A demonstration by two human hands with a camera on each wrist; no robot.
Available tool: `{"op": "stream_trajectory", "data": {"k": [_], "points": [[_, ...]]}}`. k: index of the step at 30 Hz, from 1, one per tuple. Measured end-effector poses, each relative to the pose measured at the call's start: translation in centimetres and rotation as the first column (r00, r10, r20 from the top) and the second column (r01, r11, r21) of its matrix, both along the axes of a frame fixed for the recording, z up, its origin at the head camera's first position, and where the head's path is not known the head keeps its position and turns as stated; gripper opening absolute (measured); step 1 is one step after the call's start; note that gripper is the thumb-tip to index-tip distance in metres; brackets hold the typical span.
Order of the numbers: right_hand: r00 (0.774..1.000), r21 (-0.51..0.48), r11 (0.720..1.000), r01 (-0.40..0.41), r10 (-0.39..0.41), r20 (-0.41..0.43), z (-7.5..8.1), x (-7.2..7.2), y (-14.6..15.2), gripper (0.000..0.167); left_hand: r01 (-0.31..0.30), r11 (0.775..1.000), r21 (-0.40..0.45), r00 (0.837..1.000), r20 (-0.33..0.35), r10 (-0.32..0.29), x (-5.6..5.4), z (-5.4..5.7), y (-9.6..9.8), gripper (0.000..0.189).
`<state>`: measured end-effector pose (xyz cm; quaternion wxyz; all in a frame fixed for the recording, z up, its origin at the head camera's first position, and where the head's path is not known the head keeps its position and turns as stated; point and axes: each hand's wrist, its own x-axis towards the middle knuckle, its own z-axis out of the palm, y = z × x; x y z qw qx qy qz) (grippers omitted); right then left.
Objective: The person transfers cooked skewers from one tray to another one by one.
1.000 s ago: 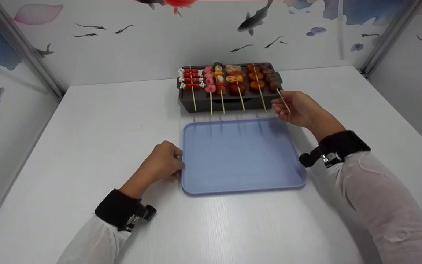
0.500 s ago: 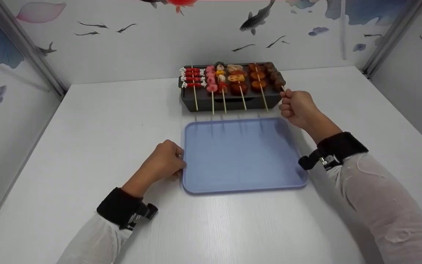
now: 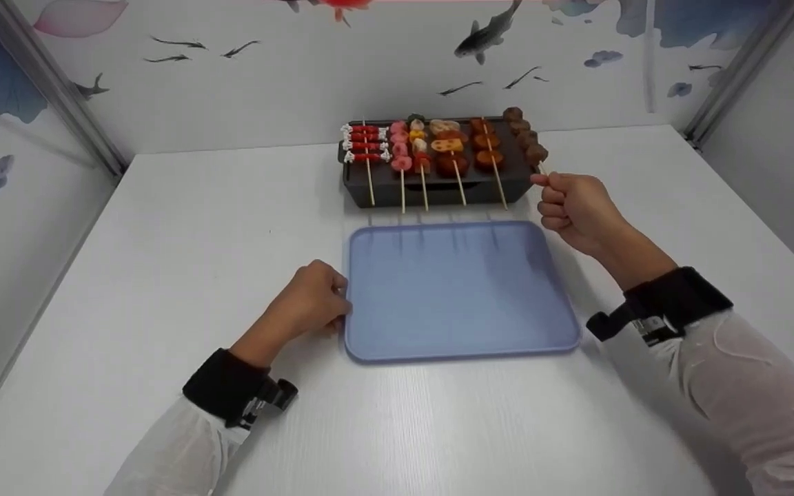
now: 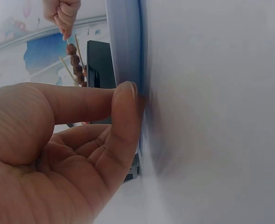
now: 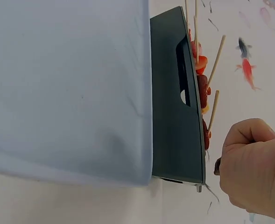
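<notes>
My right hand (image 3: 579,210) pinches the bare stick end of a skewer of brown meatballs (image 3: 526,138). The skewer is tilted up, overlapping the right end of a dark grill box (image 3: 449,196) in the head view. In the left wrist view the meatballs (image 4: 75,60) show beyond the grill's side. My left hand (image 3: 309,297) holds the left edge of a light blue rectangular tray (image 3: 459,296) between thumb and fingers. That tray lies flat on the table in front of the grill, with nothing on it. In the right wrist view the curled right hand (image 5: 251,165) hides most of its skewer.
Several other skewers lie across the grill: red-and-white pieces (image 3: 366,145), pink rings (image 3: 400,148), mixed pieces (image 3: 420,148) and brown-orange rounds (image 3: 489,160). Their sticks jut over the front edge. A patterned wall (image 3: 287,89) rises behind the grill.
My right hand has taken the meatball skewer by its stick and lifted it, moving slightly right, away from the other skewers. My left hand stays at the tray's edge.
</notes>
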<state>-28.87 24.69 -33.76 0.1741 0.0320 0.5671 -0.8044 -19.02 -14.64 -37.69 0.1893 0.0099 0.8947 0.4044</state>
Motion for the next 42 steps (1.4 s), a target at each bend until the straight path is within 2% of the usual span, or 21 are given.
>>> {"op": "stream_trajectory", "data": {"k": [3, 4, 9, 12, 15, 19, 24, 27, 28, 31, 34, 35, 39, 42], "points": [[1.000, 0.001, 1.000, -0.016, 0.016, -0.011, 0.2, 1.1, 0.5, 0.025, 0.012, 1.000, 0.000, 1.000, -0.002, -0.012, 0.0, 0.1, -0.1, 0.032], [1.000, -0.001, 1.000, -0.019, 0.019, -0.012, 0.3, 1.5, 0.7, 0.025, 0.022, 1.000, 0.011, 1.000, -0.010, -0.021, -0.2, -0.3, -0.2, 0.032], [0.998, 0.044, 0.998, -0.046, 0.048, -0.038, 0.1, 3.7, 1.8, 0.024, 0.027, 0.999, 0.026, 1.000, -0.010, -0.027, -0.2, -0.4, -0.3, 0.031], [0.996, 0.077, 0.995, -0.071, 0.075, -0.054, -0.3, 5.2, 2.5, 0.023, 0.035, 0.999, 0.010, 0.999, -0.019, -0.035, 0.0, 0.0, -0.1, 0.042], [0.993, 0.113, 0.989, -0.095, 0.102, -0.060, -0.7, 6.8, 3.0, 0.022, 0.053, 0.999, 0.006, 0.997, -0.050, -0.052, -0.2, -0.5, -0.2, 0.050], [0.986, 0.177, 0.974, -0.144, 0.157, -0.062, -1.5, 8.9, 3.8, 0.022, 0.058, 0.998, 0.005, 0.997, -0.056, -0.058, -0.3, -0.4, -0.2, 0.051], [0.965, 0.253, 0.938, -0.237, 0.258, -0.051, -2.6, 11.1, 4.6, 0.024, 0.057, 0.998, 0.010, 0.998, -0.041, -0.056, -0.5, -0.6, -0.4, 0.044], [0.949, 0.283, 0.915, -0.289, 0.312, -0.040, -3.4, 12.1, 4.9, 0.026, 0.041, 0.999, 0.010, 0.999, -0.029, -0.040, -0.5, -0.6, -0.4, 0.036], [0.946, 0.289, 0.909, -0.301, 0.323, -0.033, -3.6, 12.4, 4.9, 0.026, 0.029, 1.000, 0.004, 0.999, -0.017, -0.028, -0.1, 0.1, -0.1, 0.034], [0.936, 0.316, 0.890, -0.330, 0.351, -0.009, -4.2, 13.3, 5.1, 0.027, 0.017, 1.000, 0.003, 1.000, -0.018, -0.017, -0.1, 0.0, -0.1, 0.031], [0.927, 0.343, 0.870, -0.354, 0.376, 0.005, -4.6, 13.9, 5.3, 0.030, 0.006, 1.000, 0.000, 1.000, -0.009, -0.006, -0.2, 0.0, -0.1, 0.015], [0.925, 0.349, 0.865, -0.360, 0.380, 0.011, -4.7, 14.0, 5.3, 0.031, 0.000, 1.000, -0.002, 1.000, -0.002, 0.000, -0.2, 0.0, -0.1, 0.012], [0.923, 0.373, 0.853, -0.365, 0.384, 0.025, -4.9, 14.5, 5.4, 0.032, -0.005, 1.000, -0.005, 1.000, 0.010, 0.005, -0.1, 0.0, 0.0, 0.031], [0.928, 0.404, 0.843, -0.356, 0.369, 0.048, -4.9, 14.7, 5.3, 0.030, 0.013, 1.000, -0.001, 1.000, -0.010, -0.013, 0.0, -0.1, 0.0, 0.013]]}}
